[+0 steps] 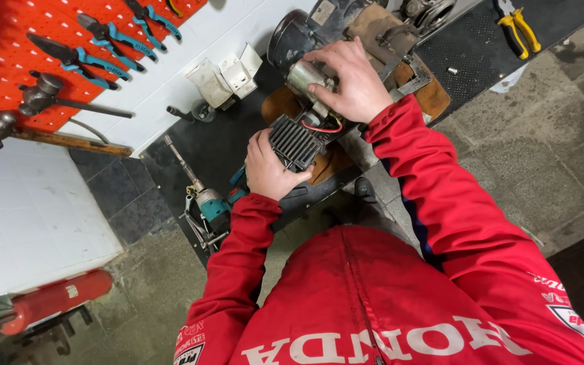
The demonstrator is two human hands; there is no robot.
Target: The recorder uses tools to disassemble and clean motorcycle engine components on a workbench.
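Left hand (267, 167) grips the black finned unit (294, 142); right hand (349, 84) just above closes on its silver cylinder (303, 76), red wire (322, 128) between.

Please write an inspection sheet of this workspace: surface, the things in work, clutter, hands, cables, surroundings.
Surface: dark workbench, worn.
Job's things: black finned electrical unit and metal cylinder.
Clutter: power drill, white plastic parts, yellow-handled pliers.
Hands: left hand grips the finned unit; right hand holds the cylinder.
Cables: red wire at the finned unit.
Surroundings: red pegboard with blue-handled pliers and hammers; red fire extinguisher on the floor.
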